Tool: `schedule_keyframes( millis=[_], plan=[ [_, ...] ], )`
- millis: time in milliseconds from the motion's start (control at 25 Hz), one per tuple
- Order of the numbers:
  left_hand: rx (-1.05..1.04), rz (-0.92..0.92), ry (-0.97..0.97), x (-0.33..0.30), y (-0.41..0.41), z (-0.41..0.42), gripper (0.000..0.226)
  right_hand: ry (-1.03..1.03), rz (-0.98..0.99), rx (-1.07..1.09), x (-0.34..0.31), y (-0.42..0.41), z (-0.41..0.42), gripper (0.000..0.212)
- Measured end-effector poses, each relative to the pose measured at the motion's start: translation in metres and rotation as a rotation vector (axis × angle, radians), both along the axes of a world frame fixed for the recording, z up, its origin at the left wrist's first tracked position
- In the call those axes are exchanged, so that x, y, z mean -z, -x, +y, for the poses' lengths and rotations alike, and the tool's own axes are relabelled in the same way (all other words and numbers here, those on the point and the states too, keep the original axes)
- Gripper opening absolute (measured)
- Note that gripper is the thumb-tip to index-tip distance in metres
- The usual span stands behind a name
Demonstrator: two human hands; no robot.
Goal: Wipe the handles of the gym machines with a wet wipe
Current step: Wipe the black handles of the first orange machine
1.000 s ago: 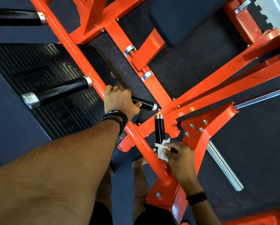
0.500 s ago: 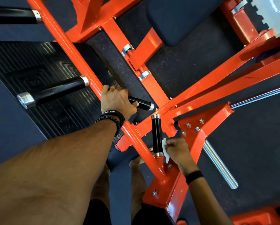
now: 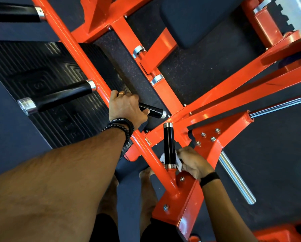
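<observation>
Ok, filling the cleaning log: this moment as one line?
right hand: holds wet wipe round upright handle | left hand: grips angled handle

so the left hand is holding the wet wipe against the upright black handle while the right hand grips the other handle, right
Not quite: the hands are swapped. In the head view, the right hand holds the wet wipe against the upright black handle, while the left hand grips the other handle.

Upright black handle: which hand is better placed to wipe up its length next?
Right. The right hand holds the wet wipe around the upright handle near its base; the left hand grips another handle.
</observation>
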State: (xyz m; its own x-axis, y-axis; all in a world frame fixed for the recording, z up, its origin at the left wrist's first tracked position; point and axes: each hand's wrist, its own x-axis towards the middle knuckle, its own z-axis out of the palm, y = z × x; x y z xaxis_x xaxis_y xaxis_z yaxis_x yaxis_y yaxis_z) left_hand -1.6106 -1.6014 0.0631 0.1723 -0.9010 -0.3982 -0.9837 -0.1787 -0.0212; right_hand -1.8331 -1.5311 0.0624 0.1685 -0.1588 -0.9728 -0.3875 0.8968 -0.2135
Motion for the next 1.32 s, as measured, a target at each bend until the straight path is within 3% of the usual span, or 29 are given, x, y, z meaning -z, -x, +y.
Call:
schedule_keyframes(
  millis=[80,160,240,360,480,600,680,920,1000,1120,1200,1320],
  plan=[
    [0.0,-0.002,0.001,0.0,0.0,0.001,0.047,-0.067,-0.026,0.306,0.022,-0.01,-0.023,0.042],
    [0.006,-0.012,-0.003,0.0,0.0,0.001,0.048,-0.11,-0.012,0.534,0.037,-0.027,-0.044,0.06],
    [0.007,-0.017,-0.005,0.0,0.0,0.001,0.047,-0.059,0.009,0.485,0.045,-0.028,-0.042,0.078],
    [0.001,-0.02,-0.008,0.001,-0.001,-0.001,0.045,-0.098,-0.038,0.235,0.023,-0.017,-0.011,0.079],
    [0.004,-0.022,-0.008,0.001,0.0,0.0,0.046,-0.208,-0.052,0.299,0.02,-0.014,-0.004,0.083],
    [0.003,-0.019,-0.009,0.001,0.0,0.0,0.046,-0.175,-0.079,0.454,0.042,-0.028,-0.037,0.102],
    [-0.001,-0.018,-0.009,0.001,0.0,0.001,0.045,-0.146,-0.093,0.545,0.051,-0.035,-0.048,0.103],
    [-0.002,-0.021,-0.004,0.002,0.0,0.0,0.045,-0.166,-0.09,0.293,0.017,-0.007,0.001,0.094],
    [-0.001,-0.024,-0.004,0.001,0.001,0.001,0.045,-0.087,-0.043,0.357,0.018,-0.006,0.001,0.091],
    [-0.002,-0.021,0.0,0.0,0.001,0.001,0.045,0.269,0.093,0.423,0.021,-0.022,-0.021,0.042],
    [0.001,-0.02,-0.001,0.0,0.001,0.0,0.046,0.554,0.125,0.269,0.012,-0.03,-0.017,0.027],
    [0.005,-0.013,0.0,0.002,0.0,0.001,0.049,0.803,0.237,-0.138,-0.017,-0.021,0.035,0.032]
  ],
)
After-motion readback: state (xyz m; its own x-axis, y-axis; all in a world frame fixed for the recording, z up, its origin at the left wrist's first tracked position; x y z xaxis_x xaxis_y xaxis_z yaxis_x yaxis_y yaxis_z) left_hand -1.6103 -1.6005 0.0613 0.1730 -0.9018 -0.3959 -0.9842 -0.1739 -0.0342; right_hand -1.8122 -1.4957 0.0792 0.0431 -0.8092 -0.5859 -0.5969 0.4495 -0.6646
